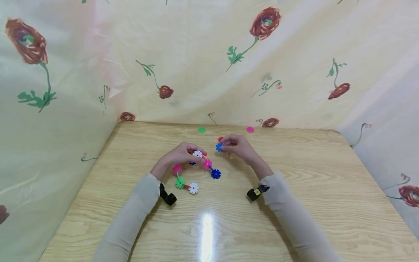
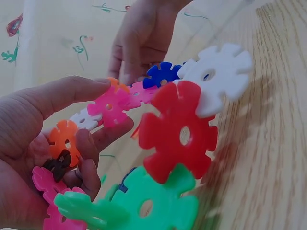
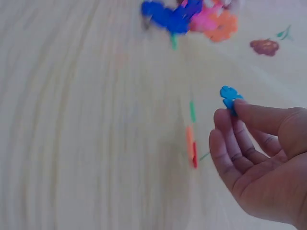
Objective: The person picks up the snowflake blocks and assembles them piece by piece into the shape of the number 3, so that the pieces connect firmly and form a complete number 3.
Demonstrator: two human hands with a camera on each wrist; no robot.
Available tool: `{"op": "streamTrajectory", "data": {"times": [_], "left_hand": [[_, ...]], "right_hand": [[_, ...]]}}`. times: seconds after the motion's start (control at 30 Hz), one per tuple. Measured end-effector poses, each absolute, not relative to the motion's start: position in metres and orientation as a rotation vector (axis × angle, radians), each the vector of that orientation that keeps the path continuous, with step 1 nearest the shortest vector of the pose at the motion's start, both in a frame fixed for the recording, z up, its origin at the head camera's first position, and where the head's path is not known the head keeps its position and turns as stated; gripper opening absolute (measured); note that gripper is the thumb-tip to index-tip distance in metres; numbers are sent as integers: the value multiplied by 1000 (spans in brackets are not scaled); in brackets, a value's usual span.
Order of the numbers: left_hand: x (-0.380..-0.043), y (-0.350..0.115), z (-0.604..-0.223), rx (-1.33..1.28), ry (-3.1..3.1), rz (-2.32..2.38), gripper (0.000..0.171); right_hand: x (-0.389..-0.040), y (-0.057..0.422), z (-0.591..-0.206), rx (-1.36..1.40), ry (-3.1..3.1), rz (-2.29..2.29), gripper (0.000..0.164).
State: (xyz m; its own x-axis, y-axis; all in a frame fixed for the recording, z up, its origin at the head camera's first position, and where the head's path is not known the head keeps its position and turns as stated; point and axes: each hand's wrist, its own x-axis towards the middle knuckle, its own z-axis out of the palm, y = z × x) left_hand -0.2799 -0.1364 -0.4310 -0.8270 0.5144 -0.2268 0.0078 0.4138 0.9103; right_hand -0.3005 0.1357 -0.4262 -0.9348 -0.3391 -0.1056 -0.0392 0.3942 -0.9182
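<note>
My left hand (image 1: 182, 153) grips a chain of notched plastic discs slotted edge to edge. In the head view the chain bends around that hand, with a pink disc (image 1: 207, 163), a dark blue disc (image 1: 216, 174), a green disc (image 1: 180, 182) and a white disc (image 1: 193, 188) showing. The left wrist view has a red disc (image 2: 165, 127) close up and an orange disc (image 2: 62, 134) by the palm; fingers hide part of the chain. Between thumb and fingertips, my right hand (image 1: 240, 146) pinches a single light blue disc (image 3: 229, 93), apart from the chain.
Loose discs lie on the wooden table (image 1: 311, 182): a green one (image 1: 202, 130) and a pink one (image 1: 250, 129) near the back edge, a red one (image 1: 220, 139) by the right hand. A flower-patterned cloth (image 1: 196, 65) hangs behind.
</note>
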Motion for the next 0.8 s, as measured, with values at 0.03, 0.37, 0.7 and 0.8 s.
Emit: {"op": "streamTrajectory", "data": {"times": [0.03, 0.37, 0.7, 0.8], "left_hand": [[-280, -136, -432, 446, 2192, 1412, 30], [-278, -134, -434, 454, 2182, 1423, 31], [-279, -131, -432, 477, 2187, 1430, 35], [-279, -130, -431, 467, 2194, 1418, 34]], "right_hand": [[-299, 133, -426, -341, 2351, -1601, 26], [-282, 114, -418, -435, 2266, -1731, 23], [-279, 109, -419, -537, 2332, -1648, 21], [-278, 109, -419, -533, 2322, -1641, 22]]}}
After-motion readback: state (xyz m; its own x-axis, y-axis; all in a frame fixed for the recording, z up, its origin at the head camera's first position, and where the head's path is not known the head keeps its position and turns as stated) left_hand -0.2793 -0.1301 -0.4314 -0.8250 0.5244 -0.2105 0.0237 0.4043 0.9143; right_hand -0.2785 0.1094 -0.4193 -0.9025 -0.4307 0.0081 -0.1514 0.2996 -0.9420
